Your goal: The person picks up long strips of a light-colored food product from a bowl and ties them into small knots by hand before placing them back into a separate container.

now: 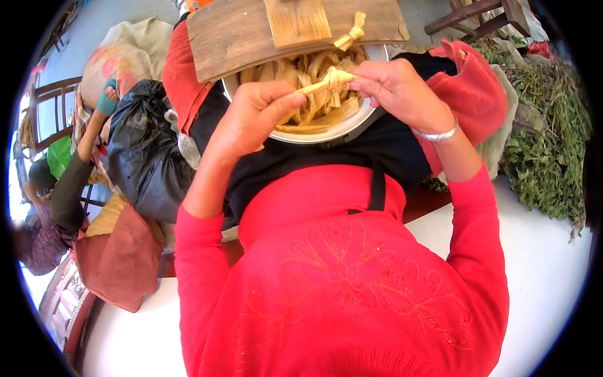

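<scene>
Between my hands is a yellow strip with a knot in it [337,79], which looks like tofu skin. My left hand [254,115] pinches one end between thumb and fingers. At the other end, right beside the knot, my right hand [403,92] grips with thumb and fingertips. Below them a round metal basin [313,137] rests on my lap, holding many loose yellow strips [282,73]. A wooden board [231,45] covers the basin's far side. On it lie a paler wooden piece [301,26] and another knotted strip [351,34].
A black plastic bag [141,151] and a brown cloth [122,259] are at the left. Another person's arm [85,141], with a green band at the hand, reaches in there. Leafy green stems [541,146] are heaped at the right, below a wooden stool [471,21].
</scene>
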Tool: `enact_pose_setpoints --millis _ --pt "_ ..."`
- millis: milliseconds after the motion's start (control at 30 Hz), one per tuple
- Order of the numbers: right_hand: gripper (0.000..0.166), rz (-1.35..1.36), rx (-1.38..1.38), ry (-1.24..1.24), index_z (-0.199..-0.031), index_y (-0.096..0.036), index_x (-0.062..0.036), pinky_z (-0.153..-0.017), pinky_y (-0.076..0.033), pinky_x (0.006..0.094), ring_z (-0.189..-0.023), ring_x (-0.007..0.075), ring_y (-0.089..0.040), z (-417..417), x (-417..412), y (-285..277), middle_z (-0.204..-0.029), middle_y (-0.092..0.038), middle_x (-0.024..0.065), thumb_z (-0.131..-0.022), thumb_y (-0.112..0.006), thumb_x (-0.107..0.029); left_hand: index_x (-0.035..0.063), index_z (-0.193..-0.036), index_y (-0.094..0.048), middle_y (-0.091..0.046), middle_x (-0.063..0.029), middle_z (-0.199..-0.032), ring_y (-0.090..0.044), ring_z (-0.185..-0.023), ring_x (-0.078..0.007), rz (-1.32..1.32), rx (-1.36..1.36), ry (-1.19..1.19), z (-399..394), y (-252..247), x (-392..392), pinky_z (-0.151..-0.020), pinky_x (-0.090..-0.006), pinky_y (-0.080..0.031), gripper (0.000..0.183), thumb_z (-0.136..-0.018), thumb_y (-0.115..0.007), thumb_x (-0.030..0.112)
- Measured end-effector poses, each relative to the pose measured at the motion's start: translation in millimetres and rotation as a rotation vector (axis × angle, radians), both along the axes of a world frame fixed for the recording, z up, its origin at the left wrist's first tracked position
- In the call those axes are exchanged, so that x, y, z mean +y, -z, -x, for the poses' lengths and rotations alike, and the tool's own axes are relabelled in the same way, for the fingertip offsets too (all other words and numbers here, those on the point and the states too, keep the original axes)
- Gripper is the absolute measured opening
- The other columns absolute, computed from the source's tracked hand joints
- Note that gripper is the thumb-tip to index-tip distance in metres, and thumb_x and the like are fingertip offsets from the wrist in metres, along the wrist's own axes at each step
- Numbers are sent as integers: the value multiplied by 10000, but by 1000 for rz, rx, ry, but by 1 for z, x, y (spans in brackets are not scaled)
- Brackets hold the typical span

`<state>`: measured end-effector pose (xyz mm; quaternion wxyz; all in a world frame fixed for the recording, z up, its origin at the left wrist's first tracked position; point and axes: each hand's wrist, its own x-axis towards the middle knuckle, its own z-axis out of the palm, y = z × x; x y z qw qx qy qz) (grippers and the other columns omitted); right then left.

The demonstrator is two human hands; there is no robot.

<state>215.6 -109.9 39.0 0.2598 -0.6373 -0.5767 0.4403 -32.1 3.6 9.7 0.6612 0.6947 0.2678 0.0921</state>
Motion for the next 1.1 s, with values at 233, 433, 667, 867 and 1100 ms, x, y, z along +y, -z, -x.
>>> enact_pose_setpoints --millis 233,433,667,867,1100 --pt "343 -186 376 161 -1089 -648 17 -717 -498 234 -783 105 -608 2 20 10 -931 -661 24 -937 -602 -286 -21 -857 -608 -456 -21 -643 -383 -594 -79 -452 -14 96 -13 -12 -5 -529 -259 -365 160 -911 -627 129" --pt "194 201 533 -2 -997 -648 0 -569 -459 179 -593 38 -552 4 22 -9 -761 -630 6 -926 -599 -174 -21 -855 -608 -463 29 -665 -376 -638 -52 -218 -3 65 -18 -15 1 -554 -238 -366 210 -933 -613 173" --pt "170 22 516 140 -1040 -648 -32 -525 -429 179 -575 30 -501 6 36 -4 -759 -601 -1 -926 -591 -144 17 -915 -643 -453 79 -705 -384 -668 -17 -60 -7 6 -20 -6 22 -567 -186 -319 205 -962 -568 202" --pt "122 -150 394 323 -965 -652 -36 -512 -422 192 -586 35 -481 12 62 22 -722 -571 -21 -926 -593 -136 21 -1008 -619 -493 69 -736 -405 -653 -31 -161 -58 -126 -32 11 63 -576 -191 -341 168 -949 -568 170" --pt "128 -327 112 353 -953 -644 -17 -584 -436 246 -633 70 -490 7 83 39 -702 -566 -13 -909 -602 -130 64 -976 -584 -502 61 -720 -430 -641 -8 -112 -57 -184 -44 20 89 -543 -163 -338 106 -934 -570 160"
